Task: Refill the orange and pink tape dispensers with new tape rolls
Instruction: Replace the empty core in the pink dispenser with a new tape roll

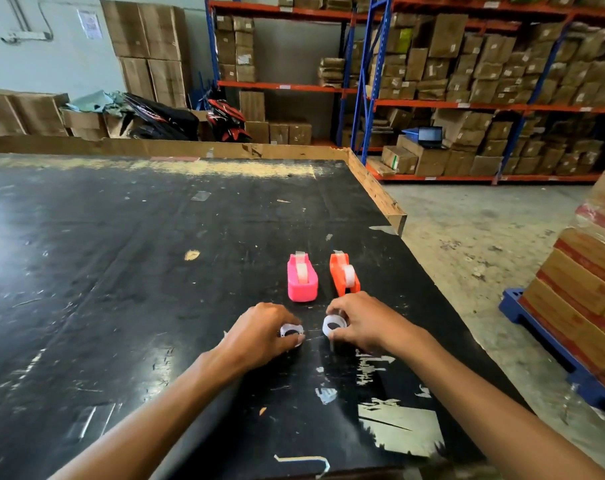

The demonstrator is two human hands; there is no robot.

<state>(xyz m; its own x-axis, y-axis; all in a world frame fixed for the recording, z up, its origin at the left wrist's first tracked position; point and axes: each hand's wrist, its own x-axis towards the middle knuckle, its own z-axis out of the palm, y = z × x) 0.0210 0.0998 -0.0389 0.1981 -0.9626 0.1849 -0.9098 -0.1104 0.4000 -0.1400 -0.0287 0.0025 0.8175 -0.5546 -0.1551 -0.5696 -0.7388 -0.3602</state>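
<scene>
A pink tape dispenser (301,279) stands on the black table (121,271) with a clear roll seated in it. Just right of it lies an orange tape dispenser (342,273), tipped on its side, also with a roll in it. In front of the pink one, my left hand (263,332) covers a clear tape roll (291,331) lying flat, fingers closed on it. My right hand (365,322) pinches a second clear tape roll (334,325), tilted up on the table below the orange dispenser.
The table's right edge runs diagonally close to my right arm, with a wooden strip (377,192) along its far part. Stacked cartons on a blue pallet (564,355) stand on the floor to the right. Shelves of boxes (467,81) fill the background.
</scene>
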